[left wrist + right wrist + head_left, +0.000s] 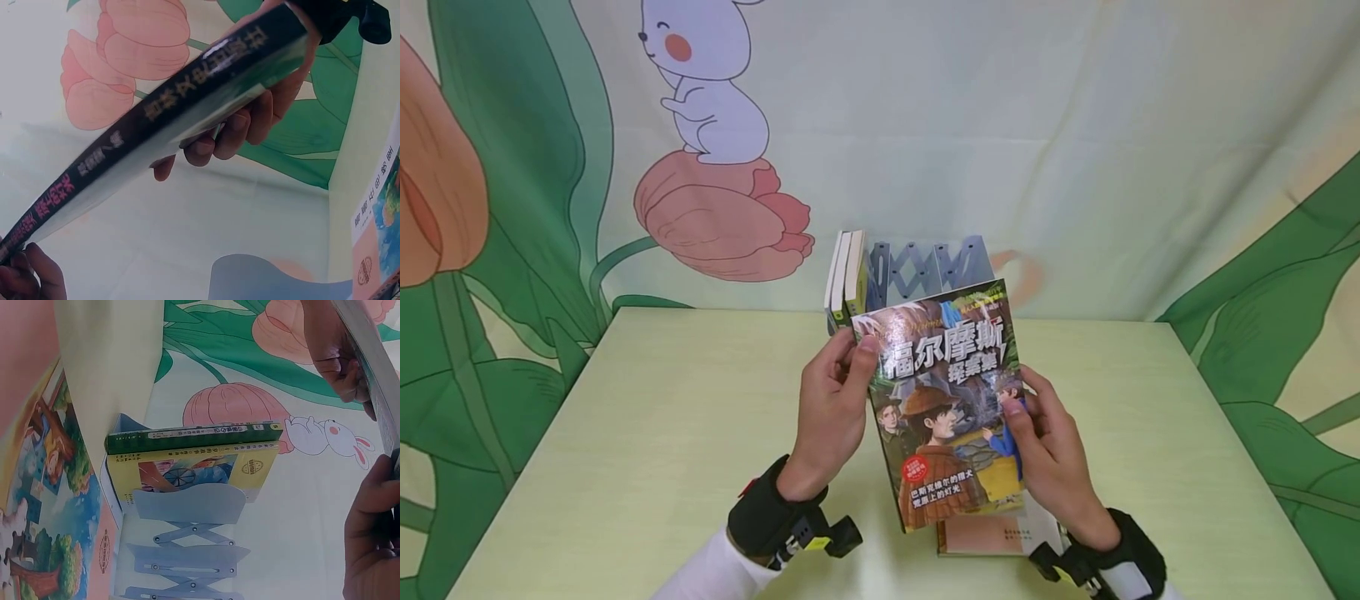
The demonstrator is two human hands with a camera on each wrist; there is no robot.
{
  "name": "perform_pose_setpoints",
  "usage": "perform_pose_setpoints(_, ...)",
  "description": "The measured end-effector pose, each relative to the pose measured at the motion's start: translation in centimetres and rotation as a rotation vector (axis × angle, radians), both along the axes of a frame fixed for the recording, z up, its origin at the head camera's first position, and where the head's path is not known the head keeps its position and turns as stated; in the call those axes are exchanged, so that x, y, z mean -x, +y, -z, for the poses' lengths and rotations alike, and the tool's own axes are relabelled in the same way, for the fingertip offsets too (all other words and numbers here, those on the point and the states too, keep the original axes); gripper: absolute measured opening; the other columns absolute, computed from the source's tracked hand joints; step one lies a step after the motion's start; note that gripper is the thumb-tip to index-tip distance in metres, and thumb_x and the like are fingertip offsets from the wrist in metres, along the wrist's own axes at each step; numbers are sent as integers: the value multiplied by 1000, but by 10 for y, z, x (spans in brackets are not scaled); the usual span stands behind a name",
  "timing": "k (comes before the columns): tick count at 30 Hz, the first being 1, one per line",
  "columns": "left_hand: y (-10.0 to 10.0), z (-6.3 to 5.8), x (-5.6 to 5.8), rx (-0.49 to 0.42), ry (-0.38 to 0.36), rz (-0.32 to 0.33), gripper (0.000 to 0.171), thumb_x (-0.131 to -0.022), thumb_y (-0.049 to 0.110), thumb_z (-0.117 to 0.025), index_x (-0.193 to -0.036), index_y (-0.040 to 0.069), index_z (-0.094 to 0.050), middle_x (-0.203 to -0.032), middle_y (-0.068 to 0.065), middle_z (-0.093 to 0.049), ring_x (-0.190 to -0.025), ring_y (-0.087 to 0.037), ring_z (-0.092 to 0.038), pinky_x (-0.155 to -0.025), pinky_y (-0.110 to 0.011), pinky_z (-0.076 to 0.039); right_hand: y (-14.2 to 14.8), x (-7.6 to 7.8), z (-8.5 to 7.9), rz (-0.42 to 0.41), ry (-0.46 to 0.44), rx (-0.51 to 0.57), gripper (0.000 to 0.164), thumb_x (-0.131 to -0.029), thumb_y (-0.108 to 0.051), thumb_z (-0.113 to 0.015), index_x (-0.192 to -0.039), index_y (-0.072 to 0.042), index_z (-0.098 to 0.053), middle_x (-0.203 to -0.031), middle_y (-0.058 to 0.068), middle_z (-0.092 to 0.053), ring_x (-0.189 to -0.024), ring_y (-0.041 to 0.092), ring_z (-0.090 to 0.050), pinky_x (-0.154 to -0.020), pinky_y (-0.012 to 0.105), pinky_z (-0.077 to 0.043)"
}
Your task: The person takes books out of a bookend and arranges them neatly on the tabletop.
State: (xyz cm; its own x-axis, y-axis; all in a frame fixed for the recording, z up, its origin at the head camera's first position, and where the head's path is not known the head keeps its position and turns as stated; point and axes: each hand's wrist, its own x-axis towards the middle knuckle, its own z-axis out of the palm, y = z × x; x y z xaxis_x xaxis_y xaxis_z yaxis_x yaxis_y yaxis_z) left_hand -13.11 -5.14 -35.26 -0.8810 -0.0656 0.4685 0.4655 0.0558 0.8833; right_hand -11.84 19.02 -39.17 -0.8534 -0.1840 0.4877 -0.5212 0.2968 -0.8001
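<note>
A paperback book (947,417) with an illustrated cover of a figure in a brown hat is held up, tilted, over the table. My left hand (835,400) grips its upper left edge, thumb on the front cover. On the opposite side, my right hand (1056,446) pinches the right edge, thumb also on the cover and fingers behind. From below, the left wrist view shows the dark spine (169,106) with gold and pink lettering. Under the held book, a second book (981,537) lies on the table, partly covered in the head view.
At the table's back stands a blue-grey expanding bookend rack (925,267). Upright books, a green one (194,437) and a yellow one (187,475), lean together at one end of it. Behind the pale table (700,417) hangs a printed curtain (925,125) with a rabbit and tulips.
</note>
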Motion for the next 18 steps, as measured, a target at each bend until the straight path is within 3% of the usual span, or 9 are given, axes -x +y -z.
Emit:
perform_pose_setpoints(4, -1, 0, -1, -4, -16, 7, 18, -104, 14, -47, -95, -1, -54, -70, -4, -32, -62, -11, -33, -61, -24, -25, 0, -1, 1, 3, 7, 20, 45, -101, 5, -42, -145, -5, -42, -93, -10, -67, -67, 4, -64, -49, 26, -50)
perform_pose_setpoints(8, -2, 1, -2, -23, -58, 22, 22, -104, 16, -46, -113, 0, -59, -77, -7, -48, -68, -10, -44, -62, -22, -32, 0, -2, 1, -1, 21, 41, 45, -101, 6, -42, -144, -4, -42, -96, -14, -67, -69, 3, -64, -51, 25, -50)
perform_pose_setpoints(11, -3, 2, -4, -47, -93, 49, 31, -104, 17, -46, -130, 2, -55, -93, -12, -62, -80, -9, -57, -68, -20, -42, -1, -3, 1, -6, 41, 51, 44, -100, 7, -41, -144, -2, -43, -99, -15, -67, -71, 3, -64, -53, 23, -51)
perform_pose_setpoints(15, -4, 5, -6, -70, -107, 97, 39, -104, 17, -47, -141, 5, -47, -117, -16, -65, -101, -8, -63, -84, -19, -50, -3, -4, 1, -10, 58, 61, 44, -100, 8, -41, -143, -1, -43, -101, -15, -68, -74, 2, -66, -56, 21, -52)
perform_pose_setpoints(18, -4, 9, -7, -60, -103, 118, 40, -104, 18, -46, -143, 7, -44, -118, -15, -64, -100, -7, -62, -84, -19, -48, -3, -4, 2, -1, 74, 59, 44, -100, 9, -41, -142, 0, -44, -104, -16, -68, -77, 1, -67, -59, 20, -53)
